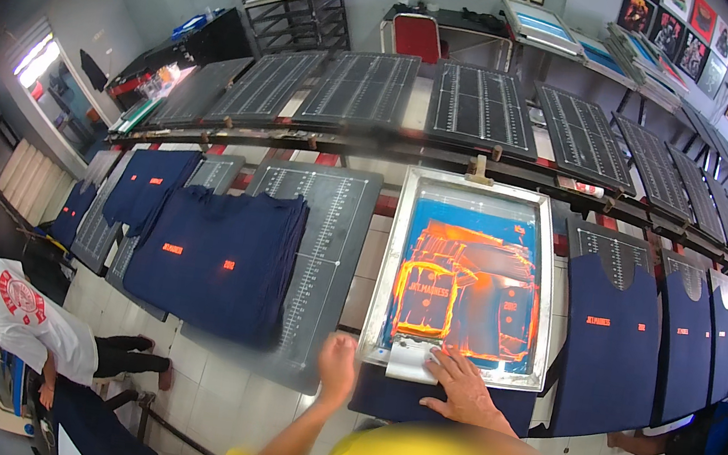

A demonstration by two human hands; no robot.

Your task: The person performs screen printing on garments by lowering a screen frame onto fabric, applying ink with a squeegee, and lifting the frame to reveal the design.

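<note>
Both bare forearms rising from the lower edge. Left hand [336, 365] raised, fingers curled loosely, blurred, holding nothing. Right hand [459, 385] laid flat, palm down, fingers spread and pointing up-left, wrist bent, forearm angled in from the right.

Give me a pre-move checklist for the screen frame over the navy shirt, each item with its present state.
1. Screen frame lying flat over the navy shirt: ok, shirt hem shows below its near edge.
2. Right hand on the frame's near edge: ok, palm down, fingers spread.
3. Left hand on the frame: not ok, it is raised beside the near-left corner, motion-blurred.
4. Pale squeegee-like piece at the near edge: ok, beside the right hand.
5. Orange ink on the mesh: ok, spread across the design.
6. Frame aligned with the shirt: cannot tell.
</note>
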